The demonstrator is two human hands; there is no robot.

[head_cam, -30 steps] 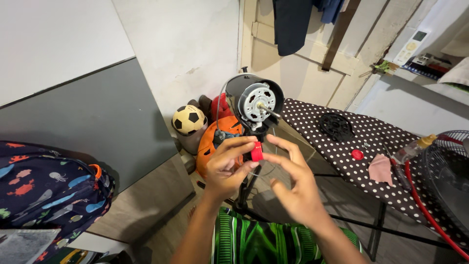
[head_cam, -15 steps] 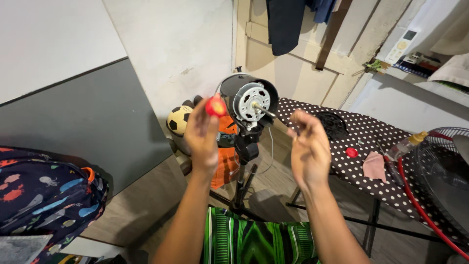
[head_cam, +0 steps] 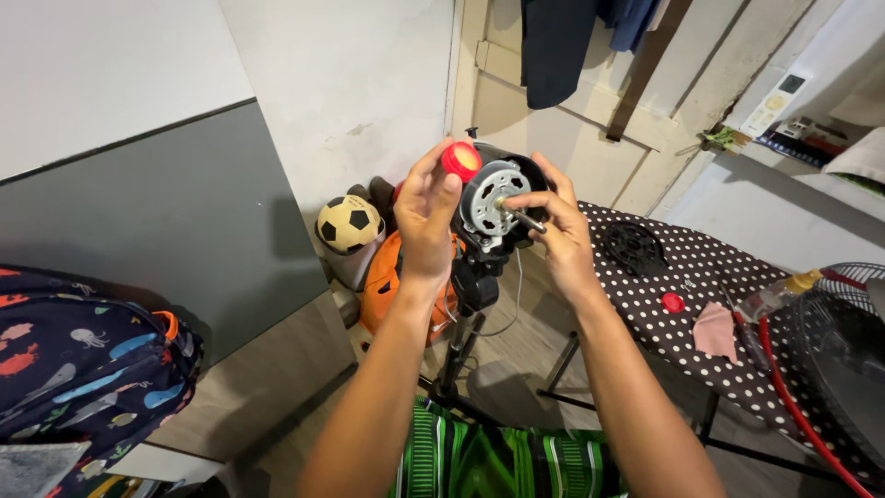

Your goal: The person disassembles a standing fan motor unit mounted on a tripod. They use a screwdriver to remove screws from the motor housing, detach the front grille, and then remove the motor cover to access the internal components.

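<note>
So the left hand (head_cam: 426, 214) has gone from hovering low by the stand a second ago to sitting right up beside the fan motor (head_cam: 493, 205), and it's got the little red cap (head_cam: 461, 160) with it, pinched between thumb and fingertips at the top left rim of the motor housing. That grip is closed on the cap, no doubt there.

Bigger change is the right hand (head_cam: 560, 229). Half a second back it was open and floating off to the side, now it's come in and its fingertips are closed on the motor shaft (head_cam: 524, 218), the bare metal spindle poking out of the front plate. My read: the cap is off the spindle and parked in the left hand while the right one works on the shaft itself.

The motor still sits on its black stand (head_cam: 466, 318), bare, no blade or guard on it. The wire guard (head_cam: 843, 360) is off at the right edge, on or beside the polka-dot ironing board (head_cam: 710, 295), can't tell which. That board is the counter here, with a black round part (head_cam: 633, 246), a second red cap (head_cam: 673, 302) and a pink rag (head_cam: 714, 330) on it. Soccer ball (head_cam: 349, 222) is on the floor behind.
</note>
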